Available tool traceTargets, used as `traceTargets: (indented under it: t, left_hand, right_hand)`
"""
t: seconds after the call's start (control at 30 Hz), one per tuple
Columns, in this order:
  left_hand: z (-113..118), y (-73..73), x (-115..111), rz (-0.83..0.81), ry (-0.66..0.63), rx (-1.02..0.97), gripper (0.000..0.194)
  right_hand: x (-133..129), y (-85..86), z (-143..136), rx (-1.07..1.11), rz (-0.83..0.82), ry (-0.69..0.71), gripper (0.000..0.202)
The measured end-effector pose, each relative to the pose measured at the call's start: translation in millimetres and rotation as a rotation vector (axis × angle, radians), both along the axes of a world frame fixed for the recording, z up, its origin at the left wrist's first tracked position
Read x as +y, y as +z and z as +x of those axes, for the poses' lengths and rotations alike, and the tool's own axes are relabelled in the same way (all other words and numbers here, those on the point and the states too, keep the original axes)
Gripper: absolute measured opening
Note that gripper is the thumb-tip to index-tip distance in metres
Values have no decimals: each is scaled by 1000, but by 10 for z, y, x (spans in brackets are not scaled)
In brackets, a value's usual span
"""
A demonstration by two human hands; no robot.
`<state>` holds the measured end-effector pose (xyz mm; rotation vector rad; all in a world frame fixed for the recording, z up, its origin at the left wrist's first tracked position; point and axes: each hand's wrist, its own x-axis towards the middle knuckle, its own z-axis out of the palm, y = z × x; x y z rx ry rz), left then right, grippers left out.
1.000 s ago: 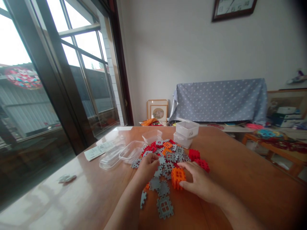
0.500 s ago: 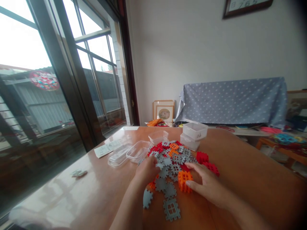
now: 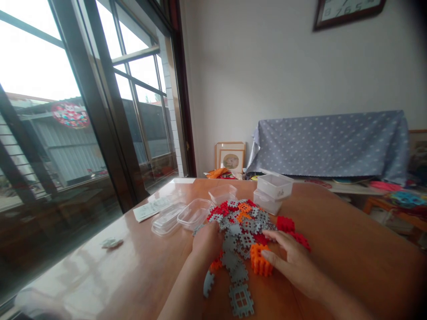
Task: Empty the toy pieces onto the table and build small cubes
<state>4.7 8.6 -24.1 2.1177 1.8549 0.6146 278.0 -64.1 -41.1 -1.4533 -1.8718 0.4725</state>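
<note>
On the tile pile (image 3: 245,220), left hand (image 3: 207,241) curled — grip unclear; right hand (image 3: 293,262) open, fingertips touching the orange block (image 3: 258,262).

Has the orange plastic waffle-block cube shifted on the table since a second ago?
No. The orange plastic waffle-block cube keeps its spot beside the grey window tile; only the camera moved.

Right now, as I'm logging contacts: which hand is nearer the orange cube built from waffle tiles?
Right. The right hand touches the orange cube built from waffle tiles; the left hand rests apart, on the grey tiles.

Numerals 7, 6, 5 on wall clock (image 3: 348,11)
</note>
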Motion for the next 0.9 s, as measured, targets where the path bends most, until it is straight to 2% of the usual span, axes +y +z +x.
traceTargets:
  t: [0.17,0.27,0.33,0.43,0.57,0.9]
  left_hand:
    - [71,83,-47,118,-31,9,10]
    - [172,67,-79,184,-128,-84,14]
    - [244,28,-106,168,-209,-170,14]
    - [322,-19,-160,97,-288,-228,13]
    - [360,-5,-237,24,-345,-180,14]
    - [394,42,-299,-21,-341,-84,17]
  right_hand:
    - [-14,-16,82,1,-104,85,79]
    - [-42,-29,102,-13,-159,137,92]
    - [-50,-47,93,-17,-169,147,97]
    - [-43,-75,56,-25,-164,140,100]
    - [-26,-85,3,-55,-167,119,103]
    - [-10,-95,-60,-91,-137,104,100]
